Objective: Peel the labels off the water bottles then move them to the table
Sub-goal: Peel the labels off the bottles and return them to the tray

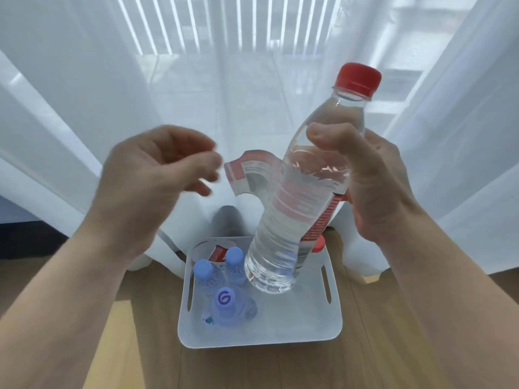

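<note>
My right hand (pixel 373 178) grips a clear water bottle (pixel 283 228) with a red cap, held tilted above a white tray (pixel 261 332). Its red and white label (pixel 250 175) is partly peeled and sticks out to the left of the bottle. My left hand (pixel 157 175) hovers just left of the loose label end with its fingers curled and apart, blurred, touching nothing. In the tray stand three small bottles with pale blue caps (pixel 224 299), and another red cap (pixel 318 244) shows behind the held bottle.
The tray sits on a wooden floor (pixel 140 332). A peeled red and white label (pixel 217 254) lies at the tray's back left. White sheer curtains (pixel 84 108) hang right behind the tray, over a bright window.
</note>
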### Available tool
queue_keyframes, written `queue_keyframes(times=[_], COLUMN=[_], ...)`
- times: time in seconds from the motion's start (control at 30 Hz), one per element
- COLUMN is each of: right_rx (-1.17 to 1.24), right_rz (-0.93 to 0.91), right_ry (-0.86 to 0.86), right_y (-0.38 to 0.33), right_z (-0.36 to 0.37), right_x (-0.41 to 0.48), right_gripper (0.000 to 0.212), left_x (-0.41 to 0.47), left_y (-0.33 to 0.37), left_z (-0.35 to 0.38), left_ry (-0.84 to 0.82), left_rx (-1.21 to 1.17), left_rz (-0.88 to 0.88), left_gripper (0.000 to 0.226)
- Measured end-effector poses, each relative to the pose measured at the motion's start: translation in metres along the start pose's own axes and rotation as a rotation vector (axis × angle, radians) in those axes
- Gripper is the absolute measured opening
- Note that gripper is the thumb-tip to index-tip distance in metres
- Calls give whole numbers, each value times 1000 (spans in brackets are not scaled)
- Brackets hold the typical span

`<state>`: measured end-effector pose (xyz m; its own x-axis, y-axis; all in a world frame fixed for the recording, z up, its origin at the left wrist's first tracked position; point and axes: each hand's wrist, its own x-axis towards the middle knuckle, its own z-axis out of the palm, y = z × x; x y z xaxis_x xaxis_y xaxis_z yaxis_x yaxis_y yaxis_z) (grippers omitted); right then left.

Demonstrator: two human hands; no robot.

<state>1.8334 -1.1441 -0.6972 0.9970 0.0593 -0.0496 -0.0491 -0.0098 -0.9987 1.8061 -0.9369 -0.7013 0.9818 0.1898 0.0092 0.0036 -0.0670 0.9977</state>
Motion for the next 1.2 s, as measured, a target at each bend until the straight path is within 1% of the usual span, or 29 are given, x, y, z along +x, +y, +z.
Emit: queue_keyframes(times=[0.03, 0.07, 0.1, 0.17, 0.23, 0.33, 0.4, 0.47, 0.57, 0.6, 0.67, 0.73, 0.77, 0.8, 0.87, 0.93, 1.0, 1.07, 1.13, 1.2], right_rx=[-1, -8, -16, -16, 17, 18, -6, -19, -24, -42, -11, 25, -7, -81, -262, -380, -421, -466, -491, -399], right_rz=[1, -10, -22, -31, -15, -2, 1, 22, 48, 49, 101, 194, 200, 179, 96, 20, -44, -100, -119, -83], right_ry=[-14, -39, -70, -127, -162, -151, -153, -212, -351, -395, -444, -440, -442, -434, -419, -372, -316, -275, -219, -184], right_y=[0, 1, 1, 0, -1, 2, 3, 0, -5, -4, 1, 5, 6, 7, 9, 10, 8, 5, 1, -2], right_z=[2, 3, 5, 8, 11, 17, 19, 16, 9, 8, 8, 7, 8, 9, 8, 8, 9, 7, 2, -2], right_x=[0, 0, -1, -4, -8, -13, -12, -9, -6, -6, -4, -1, 0, 1, 2, 1, -1, -2, -2, -2], right_gripper=[10, 10, 9, 12, 23, 36, 39, 43, 64, 65, 60, 59, 56, 49, 27, 19, 20, 25, 32, 38], left_x=[-5, -9, -9, -8, -7, -7, -8, -8, -4, -3, -2, -2, -3, -3, -2, 1, 2, 4, 5, 6], left_y=[1, 0, -3, -9, -9, -12, -15, -16, -13, -12, -9, -6, -5, -4, -3, -3, -2, 0, 1, 0], left_z=[6, 12, 17, 22, 26, 30, 31, 29, 20, 16, 10, 4, 1, -2, -8, -13, -17, -19, -19, -19], left_ry=[-169, -304, -388, -425, -452, -531, -509, -483, -487, -500, -542, -568, -564, -545, -489, -449, -415, -376, -317, -231], left_rx=[-6, 13, 68, 194, 273, 233, 196, 164, 122, 113, 79, 29, 14, 9, 11, 13, 3, -11, -8, -2], left_rz=[-30, -74, -98, -90, -85, -108, -100, -88, -84, -86, -79, -78, -78, -77, -76, -78, -84, -92, -94, -115], left_gripper=[16, 28, 38, 50, 52, 58, 60, 58, 56, 56, 57, 59, 61, 64, 71, 76, 77, 75, 64, 52])
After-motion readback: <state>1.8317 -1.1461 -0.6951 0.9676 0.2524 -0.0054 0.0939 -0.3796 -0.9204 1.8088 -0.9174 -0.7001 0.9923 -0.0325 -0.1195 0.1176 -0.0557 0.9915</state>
